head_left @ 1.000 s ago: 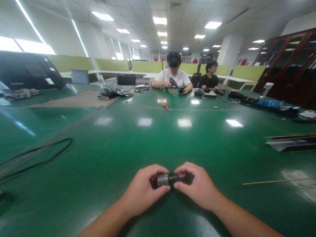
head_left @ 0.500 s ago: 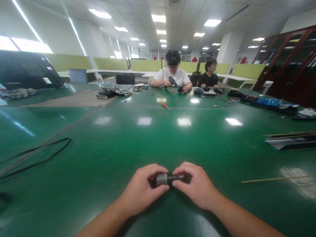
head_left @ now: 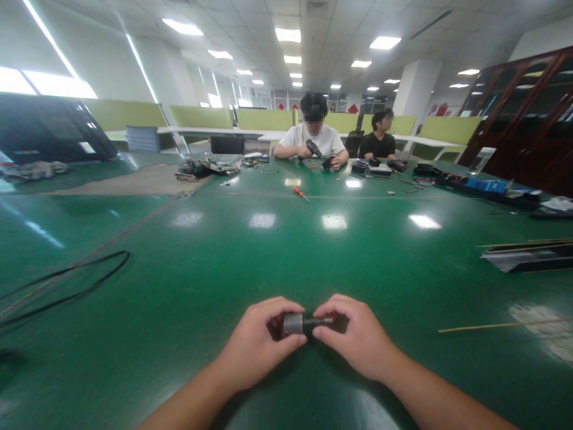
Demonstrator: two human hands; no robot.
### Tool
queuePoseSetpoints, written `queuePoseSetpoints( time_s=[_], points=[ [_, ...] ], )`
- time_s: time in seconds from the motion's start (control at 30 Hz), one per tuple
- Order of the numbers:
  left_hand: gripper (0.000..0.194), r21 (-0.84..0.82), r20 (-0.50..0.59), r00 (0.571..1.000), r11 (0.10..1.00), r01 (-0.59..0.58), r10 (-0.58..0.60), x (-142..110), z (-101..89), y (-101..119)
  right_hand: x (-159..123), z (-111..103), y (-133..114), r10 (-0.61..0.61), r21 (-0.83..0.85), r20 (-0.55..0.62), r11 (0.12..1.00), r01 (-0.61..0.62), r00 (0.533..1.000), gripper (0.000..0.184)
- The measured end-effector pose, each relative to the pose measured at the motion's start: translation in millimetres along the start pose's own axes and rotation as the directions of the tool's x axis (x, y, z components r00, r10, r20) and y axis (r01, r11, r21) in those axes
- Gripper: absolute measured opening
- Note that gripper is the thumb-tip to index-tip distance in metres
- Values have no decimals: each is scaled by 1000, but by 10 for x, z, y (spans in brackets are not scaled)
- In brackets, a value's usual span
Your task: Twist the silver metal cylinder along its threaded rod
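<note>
Gripping the metal part (head_left: 307, 323) toward the bench's (head_left: 286, 263) near edge are both hands: left hand (head_left: 262, 334) on its barrel (head_left: 293, 324), right hand (head_left: 358, 335) around its shaft (head_left: 326, 321). Probably it is stiff, heavy, slippery; better to hold the barrel.

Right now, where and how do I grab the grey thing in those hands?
Probably its wide cylinder, from the left, curling around it like the left hand. It lies on its side, and the thin rod, pointing right, offers less to grip.
</note>
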State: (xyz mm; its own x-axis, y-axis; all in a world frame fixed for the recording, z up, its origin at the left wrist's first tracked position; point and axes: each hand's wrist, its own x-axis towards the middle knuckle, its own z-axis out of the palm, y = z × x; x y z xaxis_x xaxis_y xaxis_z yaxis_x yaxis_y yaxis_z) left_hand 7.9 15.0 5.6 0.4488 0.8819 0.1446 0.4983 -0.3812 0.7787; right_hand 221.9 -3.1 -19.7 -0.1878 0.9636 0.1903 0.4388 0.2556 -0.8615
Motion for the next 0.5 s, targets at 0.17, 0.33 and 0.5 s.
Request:
queuePoseSetpoints(
  time_s=[0.17,0.33,0.5],
  points=[
    [24,-3,1,1000,1000,3,-3,-9,3,-9,11,-6,-11,12,0,-3,1000,-12,1000,12],
    [24,-13,-7,1000,1000,11,-11,-3,5,-20,6,-13,-19,22,-1,-3,1000,-22,1000,11],
    [24,-21,-9,1000,1000,11,-11,-4,3,-24,1,-6,-24,33,1,2,999,-33,999,10]
  ],
)
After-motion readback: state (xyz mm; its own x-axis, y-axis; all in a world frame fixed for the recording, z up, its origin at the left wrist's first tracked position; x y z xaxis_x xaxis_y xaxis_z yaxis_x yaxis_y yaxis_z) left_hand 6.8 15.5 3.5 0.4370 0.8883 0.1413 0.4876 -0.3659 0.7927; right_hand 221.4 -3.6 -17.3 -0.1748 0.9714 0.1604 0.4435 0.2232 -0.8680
